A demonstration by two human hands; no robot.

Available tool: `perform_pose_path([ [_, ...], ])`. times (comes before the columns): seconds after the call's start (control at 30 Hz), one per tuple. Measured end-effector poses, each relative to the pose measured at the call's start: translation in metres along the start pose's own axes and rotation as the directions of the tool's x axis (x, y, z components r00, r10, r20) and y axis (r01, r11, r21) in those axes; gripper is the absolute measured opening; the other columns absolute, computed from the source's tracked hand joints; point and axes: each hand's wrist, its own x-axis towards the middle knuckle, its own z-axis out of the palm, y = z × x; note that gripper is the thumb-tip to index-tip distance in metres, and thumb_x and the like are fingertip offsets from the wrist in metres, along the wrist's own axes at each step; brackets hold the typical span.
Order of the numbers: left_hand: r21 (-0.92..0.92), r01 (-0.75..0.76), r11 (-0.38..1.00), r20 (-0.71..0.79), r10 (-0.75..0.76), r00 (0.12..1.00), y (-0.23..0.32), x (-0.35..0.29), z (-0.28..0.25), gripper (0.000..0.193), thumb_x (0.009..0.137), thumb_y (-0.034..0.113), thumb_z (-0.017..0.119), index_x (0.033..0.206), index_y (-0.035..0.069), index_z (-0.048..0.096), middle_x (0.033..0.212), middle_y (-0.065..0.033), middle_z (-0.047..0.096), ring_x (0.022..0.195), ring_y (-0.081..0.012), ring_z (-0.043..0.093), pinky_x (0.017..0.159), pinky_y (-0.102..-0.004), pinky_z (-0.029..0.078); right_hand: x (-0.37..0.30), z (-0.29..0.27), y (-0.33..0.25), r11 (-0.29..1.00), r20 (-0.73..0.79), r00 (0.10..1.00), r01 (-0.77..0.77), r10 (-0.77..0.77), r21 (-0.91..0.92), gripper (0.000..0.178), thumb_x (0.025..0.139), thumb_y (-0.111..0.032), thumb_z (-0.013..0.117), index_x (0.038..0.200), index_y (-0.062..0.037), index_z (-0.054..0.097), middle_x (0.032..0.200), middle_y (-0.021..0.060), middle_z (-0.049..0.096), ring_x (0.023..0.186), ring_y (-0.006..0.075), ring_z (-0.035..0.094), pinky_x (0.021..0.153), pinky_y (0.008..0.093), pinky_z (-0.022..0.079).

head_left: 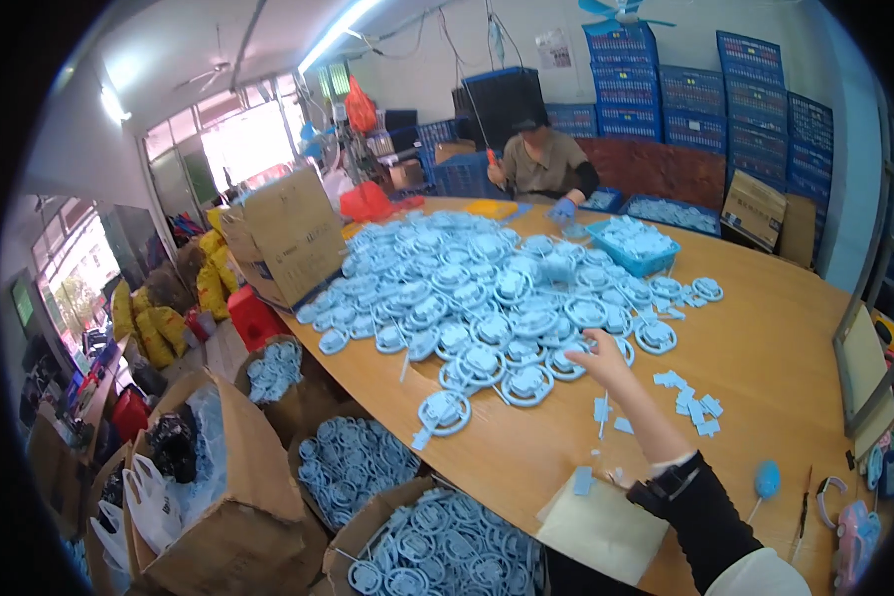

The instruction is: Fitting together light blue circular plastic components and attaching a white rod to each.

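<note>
My right hand (608, 364) reaches over the near right edge of a heap of light-blue plastic ring-shaped parts (482, 363). Its thumb and fingers are apart with nothing visible between them, and the fingertips are at or just above the rings; contact is unclear. A dark sleeve and a black wristband cover the forearm. To the right of the hand lie several small flat light-blue pieces (706, 406). Nearer me, another flat piece (583, 481) rests on a pale square sheet (606, 526). My left hand is out of view.
Across the wooden table (765, 343) sits a person (544, 164) with a gloved hand beside a light-blue basket (634, 248). Cardboard boxes of blue parts (353, 467) stand on the left below the table edge. A blue balloon-shaped item (767, 480) and a toy car (854, 541) lie at right.
</note>
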Motion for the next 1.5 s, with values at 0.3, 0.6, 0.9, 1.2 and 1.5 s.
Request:
perform_pose_path([
  [0.3,0.414,0.177,0.893,0.144,-0.256,0.956,-0.06,0.017,0.016,0.05,0.078,0.031,0.055,0.114,-0.001,0.043,0.11,-0.019,0.049,0.097,-0.0284,0.051,0.081,-0.0361,0.044,-0.074,-0.085,0.066,0.434,0.155,0.987,0.119,0.049,-0.893,0.066,0.063,-0.031,0.071,0.114,0.0007,0.045,0.119,0.0185,0.041,0.111,0.0317,0.039,0.092,0.0358,0.035],
  [0.6,0.688,0.222,0.691,0.151,-0.435,0.888,-0.124,0.057,0.043,0.059,0.075,0.037,0.058,0.116,-0.002,0.042,0.114,-0.0222,0.047,0.103,-0.0303,0.049,0.084,-0.036,0.042,-0.086,-0.102,0.074,0.739,0.18,0.971,0.006,0.156,-0.674,0.039,0.057,-0.006,0.073,0.092,0.0002,0.058,0.097,0.0123,0.054,0.085,0.0234,0.054,0.073,0.033,0.045],
  [0.9,0.846,0.058,0.53,0.221,-0.448,0.866,-0.2,0.094,0.031,0.079,0.066,0.05,0.063,0.117,-0.006,0.043,0.109,-0.0258,0.052,0.1,-0.0329,0.053,0.085,-0.0356,0.042,-0.075,-0.091,0.076,0.803,0.206,0.926,-0.145,0.316,-0.578,0.024,0.062,-0.004,0.07,0.082,0.0,0.058,0.066,0.0039,0.057,0.06,0.012,0.053,0.055,0.0239,0.044],
  [1.2,0.924,0.023,0.381,0.199,-0.534,0.822,-0.192,0.068,0.011,0.061,0.07,0.045,0.06,0.107,-0.004,0.052,0.087,-0.0216,0.061,0.083,-0.0308,0.059,0.07,-0.0388,0.045,-0.083,-0.078,0.113,0.735,0.196,0.976,0.198,-0.091,-0.648,0.042,0.063,-0.017,0.072,0.095,0.0001,0.052,0.082,0.0116,0.055,0.075,0.0224,0.055,0.066,0.0305,0.046],
  [1.5,0.105,0.335,0.936,0.345,-0.35,0.871,-0.108,0.034,-0.015,0.032,0.084,0.017,0.053,0.113,0.007,0.046,0.095,-0.0089,0.058,0.079,-0.0211,0.061,0.063,-0.033,0.051,-0.062,-0.091,0.108,0.83,0.138,0.982,-0.028,0.126,-0.557,0.033,0.057,-0.005,0.07,0.084,-0.0022,0.053,0.074,0.0075,0.054,0.066,0.0166,0.053,0.055,0.0299,0.045],
])
